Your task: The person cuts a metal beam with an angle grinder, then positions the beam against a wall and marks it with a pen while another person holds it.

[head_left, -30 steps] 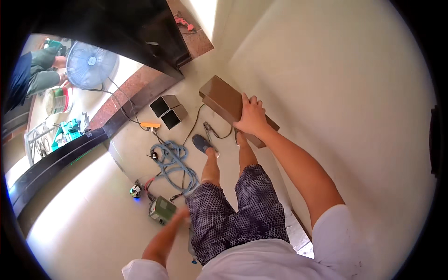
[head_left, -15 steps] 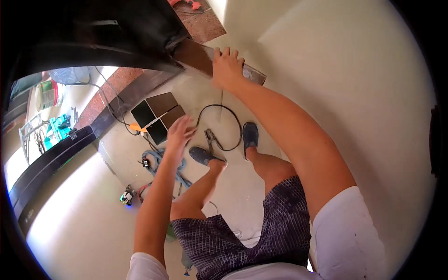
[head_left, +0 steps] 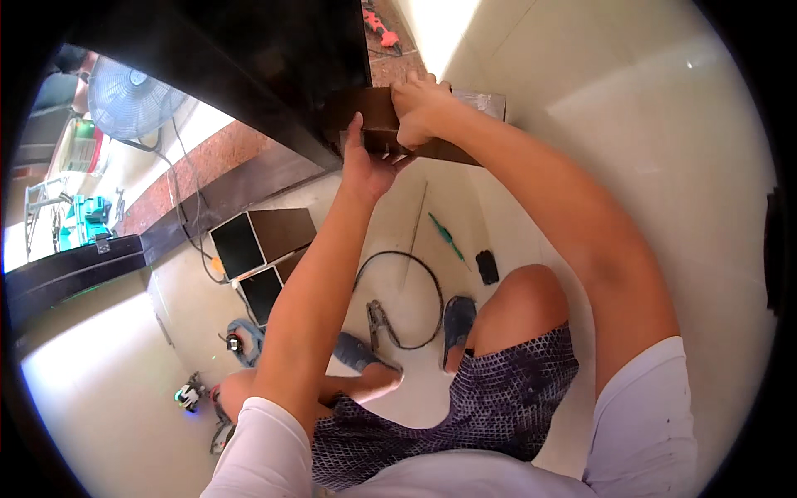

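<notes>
My right hand (head_left: 422, 112) grips a brown rectangular bar (head_left: 369, 106) from above, fingers wrapped over it toward its silvery end. My left hand (head_left: 373, 163) holds the same bar from below, thumb raised along its near face and fingers partly hidden beneath. The bar's left end meets the lower edge of a large black panel (head_left: 282, 75); whether they touch is unclear. Both forearms reach up from the lower edge, above my bent knees.
Two hollow brown tubes (head_left: 281, 227), a cable clamp (head_left: 375, 322), a green pen-like tool (head_left: 446, 235), a black object (head_left: 486, 266) and a laser level (head_left: 190, 393) lie on the floor. Beyond are a fan (head_left: 133, 91), turquoise tool (head_left: 83, 224), red tool (head_left: 383, 31) and partly visible person (head_left: 60, 87).
The bar has moved up against the black panel. My left hand rose from low down to take hold of it. I have crouched, knees now more bent.
</notes>
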The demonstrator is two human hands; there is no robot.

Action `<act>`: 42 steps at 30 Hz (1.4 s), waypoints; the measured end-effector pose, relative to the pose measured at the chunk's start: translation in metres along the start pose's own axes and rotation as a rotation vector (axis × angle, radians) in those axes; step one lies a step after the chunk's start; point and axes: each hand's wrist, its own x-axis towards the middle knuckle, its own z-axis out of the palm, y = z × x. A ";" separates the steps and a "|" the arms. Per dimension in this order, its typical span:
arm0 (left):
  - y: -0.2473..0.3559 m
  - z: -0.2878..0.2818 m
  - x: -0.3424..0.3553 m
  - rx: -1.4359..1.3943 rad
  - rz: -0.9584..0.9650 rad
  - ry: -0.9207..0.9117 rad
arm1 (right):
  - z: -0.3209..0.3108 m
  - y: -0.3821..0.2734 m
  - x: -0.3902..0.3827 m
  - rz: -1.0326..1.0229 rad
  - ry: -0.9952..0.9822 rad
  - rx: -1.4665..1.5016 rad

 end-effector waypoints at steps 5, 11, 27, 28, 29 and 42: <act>0.002 -0.002 0.012 -0.070 0.060 -0.189 | -0.037 -0.013 -0.013 -0.042 -0.064 -0.050; 0.005 0.015 0.014 -0.260 0.151 -0.214 | -0.047 -0.012 0.015 -0.141 0.140 -0.184; -0.019 0.021 0.022 -0.298 0.338 -0.014 | 0.008 0.014 0.043 -0.228 0.401 -0.171; -0.015 0.018 0.024 -0.305 0.357 0.000 | 0.006 0.006 0.043 -0.232 0.422 -0.144; -0.008 0.008 0.028 -0.298 0.380 -0.031 | 0.009 0.001 0.046 -0.232 0.444 -0.132; -0.021 0.019 0.046 -0.184 0.301 -0.040 | 0.038 0.042 0.028 -0.172 0.611 -0.193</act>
